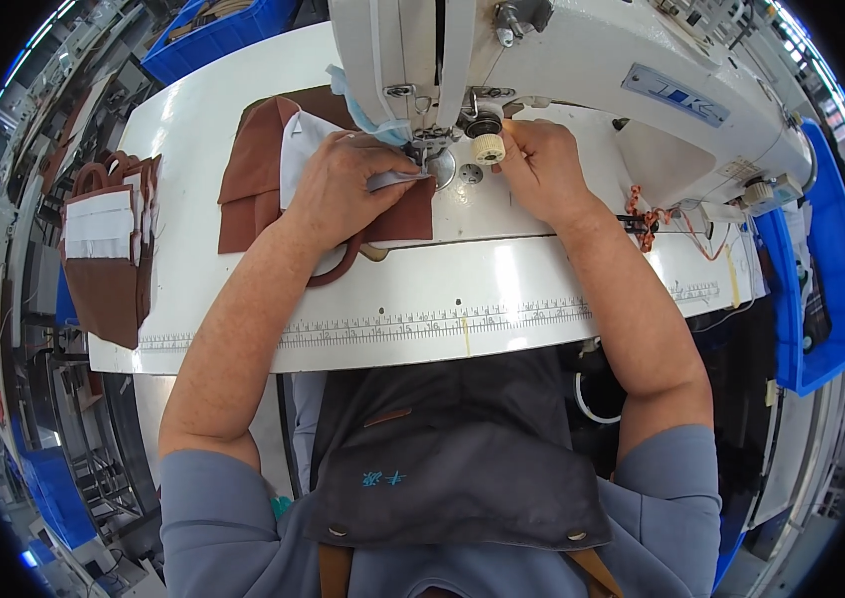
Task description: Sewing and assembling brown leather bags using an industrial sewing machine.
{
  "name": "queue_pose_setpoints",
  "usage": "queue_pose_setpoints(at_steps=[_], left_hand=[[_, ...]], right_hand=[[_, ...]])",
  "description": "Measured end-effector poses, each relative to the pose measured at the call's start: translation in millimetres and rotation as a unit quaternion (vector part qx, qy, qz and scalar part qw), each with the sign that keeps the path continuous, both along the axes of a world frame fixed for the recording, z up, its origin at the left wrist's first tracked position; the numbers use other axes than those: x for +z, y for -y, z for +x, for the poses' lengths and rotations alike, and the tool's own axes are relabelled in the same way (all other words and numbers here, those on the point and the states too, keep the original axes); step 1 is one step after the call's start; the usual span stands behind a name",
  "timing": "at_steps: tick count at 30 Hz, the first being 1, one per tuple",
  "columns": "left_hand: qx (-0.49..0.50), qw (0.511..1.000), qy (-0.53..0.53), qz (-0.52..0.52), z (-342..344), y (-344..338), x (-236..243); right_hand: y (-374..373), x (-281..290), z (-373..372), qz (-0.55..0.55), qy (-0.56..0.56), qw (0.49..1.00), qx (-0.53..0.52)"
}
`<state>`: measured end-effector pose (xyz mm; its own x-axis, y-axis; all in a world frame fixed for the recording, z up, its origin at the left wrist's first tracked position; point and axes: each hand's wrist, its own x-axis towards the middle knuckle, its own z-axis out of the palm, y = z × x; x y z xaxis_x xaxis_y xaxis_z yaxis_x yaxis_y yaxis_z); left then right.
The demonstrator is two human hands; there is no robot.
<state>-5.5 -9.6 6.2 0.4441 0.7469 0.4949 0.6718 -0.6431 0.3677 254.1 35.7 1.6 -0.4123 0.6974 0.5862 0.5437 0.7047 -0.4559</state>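
My left hand (347, 189) lies over a brown fabric piece (251, 189) with a white lining panel (305, 140). Its curled fingers pinch a pale grey fabric strip (392, 179) close to the presser foot (432, 145) of a white sewing machine (582, 60). A brown looped handle (344, 261) curves out below that hand. My right hand (540, 169) is closed at the right of the needle area, beside a cream tension dial (488, 149). The dial and machine head partly hide its fingertips, and what they hold cannot be made out.
A stack of brown bag pieces (108, 269) with handles and white panels hangs at the table's left edge. A printed ruler (422, 327) runs along the white table's (512, 269) front. Orange ties (648, 217) sit at right; blue bins (841, 259) flank the table.
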Motion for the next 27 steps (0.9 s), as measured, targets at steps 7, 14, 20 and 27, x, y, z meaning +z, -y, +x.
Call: queue_pose_setpoints(at_steps=[7, 14, 20, 27], left_hand=[[0.042, 0.998, -0.027, 0.044, 2.6, 35.7, 0.4], [0.089, 0.993, -0.027, -0.079, -29.7, 103.3, 61.5], [0.074, 0.944, 0.252, -0.198, -114.9, 143.4, 99.6], [0.154, 0.692, 0.606, -0.361, -147.1, 163.1, 26.8]], right_hand=[[1.1, -5.5, -1.1, -0.060, 0.016, 0.998, -0.026], [21.7, 4.9, -12.0, 0.001, 0.102, 0.995, 0.009], [70.8, 18.2, -26.6, -0.029, 0.108, 0.971, 0.210], [122.8, 11.2, -45.3, -0.514, -0.268, 0.761, 0.293]])
